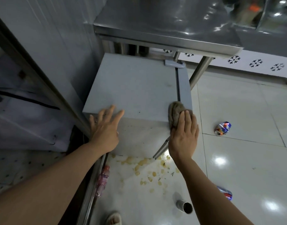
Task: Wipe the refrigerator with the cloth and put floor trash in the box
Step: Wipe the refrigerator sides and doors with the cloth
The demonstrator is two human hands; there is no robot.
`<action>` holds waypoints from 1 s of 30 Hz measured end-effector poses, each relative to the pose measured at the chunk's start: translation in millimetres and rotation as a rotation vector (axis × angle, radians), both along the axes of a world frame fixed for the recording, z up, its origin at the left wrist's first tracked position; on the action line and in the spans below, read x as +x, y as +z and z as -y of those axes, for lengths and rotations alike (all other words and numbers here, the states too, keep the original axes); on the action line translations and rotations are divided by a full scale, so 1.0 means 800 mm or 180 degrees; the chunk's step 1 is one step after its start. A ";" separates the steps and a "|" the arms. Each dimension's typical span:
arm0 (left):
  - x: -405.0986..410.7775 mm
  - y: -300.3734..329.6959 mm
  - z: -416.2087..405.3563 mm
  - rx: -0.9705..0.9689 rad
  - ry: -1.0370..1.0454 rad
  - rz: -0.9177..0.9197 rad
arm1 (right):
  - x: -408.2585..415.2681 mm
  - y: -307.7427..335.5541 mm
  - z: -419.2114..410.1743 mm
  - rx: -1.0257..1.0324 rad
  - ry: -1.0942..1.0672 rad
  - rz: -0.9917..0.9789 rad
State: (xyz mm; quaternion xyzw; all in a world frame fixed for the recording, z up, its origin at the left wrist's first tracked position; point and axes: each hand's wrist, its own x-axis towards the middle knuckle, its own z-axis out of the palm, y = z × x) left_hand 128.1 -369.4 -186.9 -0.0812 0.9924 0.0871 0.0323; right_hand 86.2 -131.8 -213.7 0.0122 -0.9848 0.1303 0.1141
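Observation:
A low white refrigerator [133,88] stands under a steel table, its flat lid facing up. My right hand [183,135] presses a brown-grey cloth [175,112] against the lid's near right corner. My left hand [105,127] rests flat with fingers spread on the near left edge of the lid, holding nothing. On the tiled floor lie a crushed can [222,128] to the right, a second can [225,193] partly hidden behind my right forearm, a pink plastic bottle [102,181] by a steel rail, and a small steel cup [185,207]. No box is in view.
A steel table [163,34] overhangs the refrigerator's far end, with legs [198,70] at its right. Yellowish spilled scraps [149,169] cover the floor before the refrigerator. A steel post [42,82] and a white appliance stand at the left. A slippered foot [114,219] shows at the bottom.

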 end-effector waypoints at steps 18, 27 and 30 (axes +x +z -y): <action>-0.011 -0.059 0.026 -0.0065 -0.0495 -0.2045 | -0.011 -0.059 0.116 -0.0461 0.0031 -0.1711; -0.014 -0.080 0.059 0.0109 -0.0564 -0.2761 | -0.011 -0.066 0.079 -0.0228 0.0836 -0.2100; -0.010 -0.103 0.085 0.0156 -0.0206 -0.3086 | -0.022 -0.068 0.045 -0.0391 0.0591 -0.2389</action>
